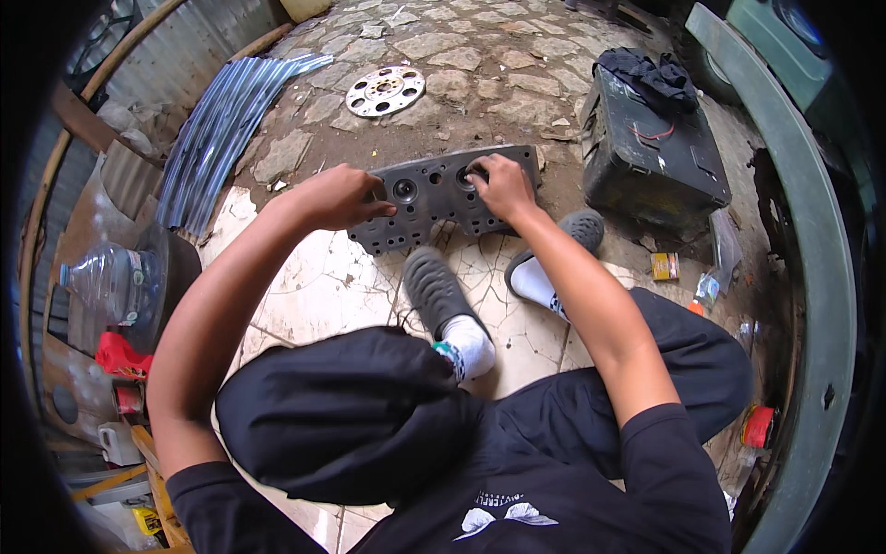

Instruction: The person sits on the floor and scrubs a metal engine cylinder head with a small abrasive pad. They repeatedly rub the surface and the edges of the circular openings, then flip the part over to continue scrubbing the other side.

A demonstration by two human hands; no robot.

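Metal block, dark and pierced with holes, rests on the tiled floor just beyond the shoes. Left hand curls at its left end, right hand over its right half; whether either grips, I cannot tell.

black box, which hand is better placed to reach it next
Probably the right hand: it's at the metal block, nearer the black box; the left hand is farther away.

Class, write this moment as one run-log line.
left hand: at left end of plate | right hand: at plate's right half | disc: on ground beyond plate | case: right of plate, dark cloth atop
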